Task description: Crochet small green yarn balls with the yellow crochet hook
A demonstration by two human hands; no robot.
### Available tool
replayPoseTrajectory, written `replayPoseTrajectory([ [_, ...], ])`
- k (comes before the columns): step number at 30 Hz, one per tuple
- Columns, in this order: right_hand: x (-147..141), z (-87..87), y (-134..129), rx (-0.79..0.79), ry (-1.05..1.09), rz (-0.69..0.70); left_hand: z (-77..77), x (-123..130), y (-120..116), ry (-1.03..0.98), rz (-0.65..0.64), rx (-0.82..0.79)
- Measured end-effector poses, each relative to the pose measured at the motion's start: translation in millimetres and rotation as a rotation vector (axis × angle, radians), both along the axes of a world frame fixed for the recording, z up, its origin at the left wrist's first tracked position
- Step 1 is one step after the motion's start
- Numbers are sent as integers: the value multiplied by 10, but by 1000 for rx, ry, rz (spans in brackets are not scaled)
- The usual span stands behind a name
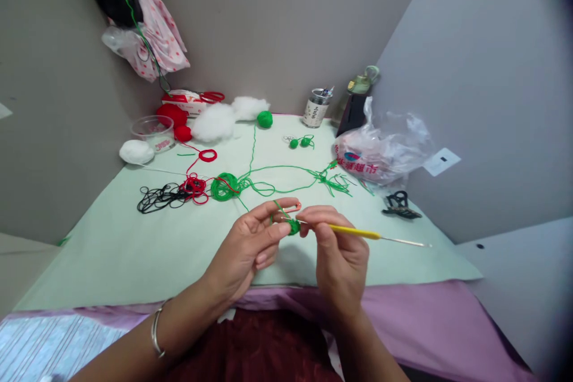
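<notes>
Between the thumb and fingers of my left hand (pixel 250 242) is a small green crochet piece (pixel 293 227). Green yarn runs over the raised index finger, and an orange stitch marker (pixel 293 208) shows just above the piece. My right hand (pixel 341 256) is closed around a yellow-handled crochet hook (pixel 353 231), whose left tip meets the green piece; its other metal end points right. A coil of green yarn (pixel 225 187) lies on the table beyond my left hand, with strands stretching right to a bunch of green yarn ends (pixel 333 181).
The pale green table (pixel 134 250) also holds black yarn (pixel 162 197), red yarn (pixel 208 156), white stuffing (pixel 215 123), a clear tub (pixel 154 134), a pen canister (pixel 316 108), a plastic bag (pixel 380 149) and a black hair clip (pixel 401 205). Walls stand behind and beside it.
</notes>
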State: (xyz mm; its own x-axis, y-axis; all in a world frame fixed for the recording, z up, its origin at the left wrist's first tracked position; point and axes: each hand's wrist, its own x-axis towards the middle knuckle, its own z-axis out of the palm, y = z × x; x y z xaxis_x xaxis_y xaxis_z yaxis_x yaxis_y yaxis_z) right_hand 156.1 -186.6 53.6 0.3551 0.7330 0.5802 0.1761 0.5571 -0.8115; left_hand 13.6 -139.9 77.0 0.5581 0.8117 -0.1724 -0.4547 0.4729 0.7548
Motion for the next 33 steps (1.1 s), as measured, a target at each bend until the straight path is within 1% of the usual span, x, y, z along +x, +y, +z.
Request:
replayPoseTrajectory([
  [2, -17, -8, 6, 5, -75, -16, 2, 22, -29, 29, 4, 53],
  [4, -33, -45, 2, 31, -168, -57, -14, 44, -47, 39, 39, 84],
  [6, -37, -94, -8, 84, -303, -136, -45, 58, -44, 26, 50, 58],
  [8, -22, -129, -16, 153, -427, -214, -80, 54, -19, -13, -21, -21],
  [9, -6, -133, -18, 165, -438, -238, -94, 45, 0, -40, -63, -62],
  [10, 12, -127, -18, 152, -403, -236, -105, 33, 20, -67, -94, -95],
  [12, 50, -91, -13, 45, -189, -176, -110, 8, 52, -108, -90, -120],
  [14, 72, -51, -3, -31, 52, -60, -98, -8, 57, -109, -47, -98],
  [15, 74, -39, 1, -57, 128, -6, -89, -10, 48, -93, -40, -79],
  [16, 70, -36, 3, -77, 157, 39, -82, -9, 33, -70, -44, -60],
  [17, 62, -40, 3, -98, 153, 63, -77, -7, 16, -46, -50, -40],
  [20, 39, -76, -6, -142, 111, 59, -78, -5, -25, 16, -48, 10],
  [23, 41, -94, 5, -148, 195, 99, -83, -23, -26, 53, -30, 37],
  [26, 57, -70, 37, -140, 300, 157, -75, -39, -13, 56, -35, 50],
  [28, 68, -51, 50, -128, 324, 174, -63, -42, -13, 56, -32, 56],
  [33, 91, -47, 4, -122, 245, 171, -55, -49, -27, 107, -12, 74],
])
